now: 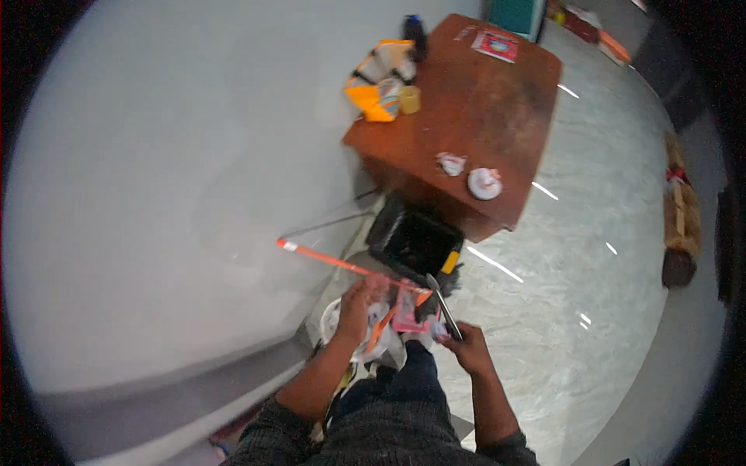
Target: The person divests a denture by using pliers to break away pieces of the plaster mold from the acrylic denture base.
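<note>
My right hand (468, 352) is closed around the lower end of a long silver metal utensil (444, 307). Its far end is slightly wider and points up toward the black bin; blur hides its exact kind. A whitish crumpled piece (437, 329) shows by the fingers. My left hand (359, 307) is over a white bucket (327, 320) with pale contents, its fingers curled and blurred. Whatever they hold is unclear. Just beyond them runs a long orange stick (322, 257). A pink dustpan-like piece (406, 317) lies between my hands.
Ahead stands a black open bin (412, 241) against a brown wooden table (497, 109). The table bears a white round dish (485, 184), crumpled paper (451, 163), an orange-and-white bag (381, 78) and a yellowish cup (409, 99). A wall (155, 194) borders my left, glossy floor (559, 311) my right.
</note>
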A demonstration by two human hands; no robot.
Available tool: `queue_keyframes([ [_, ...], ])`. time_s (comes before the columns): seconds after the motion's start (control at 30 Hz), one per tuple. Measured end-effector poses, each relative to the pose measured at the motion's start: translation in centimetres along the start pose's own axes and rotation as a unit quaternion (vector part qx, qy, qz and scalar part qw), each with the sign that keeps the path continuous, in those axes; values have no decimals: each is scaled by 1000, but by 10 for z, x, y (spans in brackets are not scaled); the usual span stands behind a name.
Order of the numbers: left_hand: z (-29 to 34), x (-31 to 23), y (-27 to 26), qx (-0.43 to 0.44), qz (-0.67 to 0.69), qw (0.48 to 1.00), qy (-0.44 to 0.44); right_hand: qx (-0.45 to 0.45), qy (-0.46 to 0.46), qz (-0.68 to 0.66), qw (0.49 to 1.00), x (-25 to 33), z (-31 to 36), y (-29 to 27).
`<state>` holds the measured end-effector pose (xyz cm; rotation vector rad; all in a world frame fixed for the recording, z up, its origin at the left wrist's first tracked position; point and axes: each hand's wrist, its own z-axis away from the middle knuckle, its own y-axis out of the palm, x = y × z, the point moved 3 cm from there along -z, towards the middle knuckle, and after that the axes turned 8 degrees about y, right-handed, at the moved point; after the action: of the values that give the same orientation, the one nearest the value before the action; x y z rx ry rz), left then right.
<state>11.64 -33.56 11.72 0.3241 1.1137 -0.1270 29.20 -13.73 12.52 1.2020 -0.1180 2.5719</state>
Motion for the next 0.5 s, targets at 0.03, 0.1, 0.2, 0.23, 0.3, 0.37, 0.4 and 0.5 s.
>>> queue_keyframes([
  [0.03,26,8,-21,-2,-5,1000,-7,43,-46,47,997,20,-10,20],
  [0.1,73,3,-41,64,155,984,-60,134,-84,156,975,64,-14,64],
  [0.2,127,-19,-56,92,314,943,-57,265,-124,228,928,103,-8,132],
  [0.23,139,-22,-61,83,333,939,-38,291,-140,246,914,109,-4,151],
  [0.3,156,-36,-70,75,365,928,-4,333,-173,277,884,114,5,182],
  [0.37,172,-40,-83,2,349,936,51,279,-330,305,849,109,12,204],
  [0.4,178,-29,-95,-35,346,934,78,253,-365,302,844,106,18,213],
  [0.5,200,-30,-116,-111,341,926,115,251,-300,293,872,103,38,230],
])
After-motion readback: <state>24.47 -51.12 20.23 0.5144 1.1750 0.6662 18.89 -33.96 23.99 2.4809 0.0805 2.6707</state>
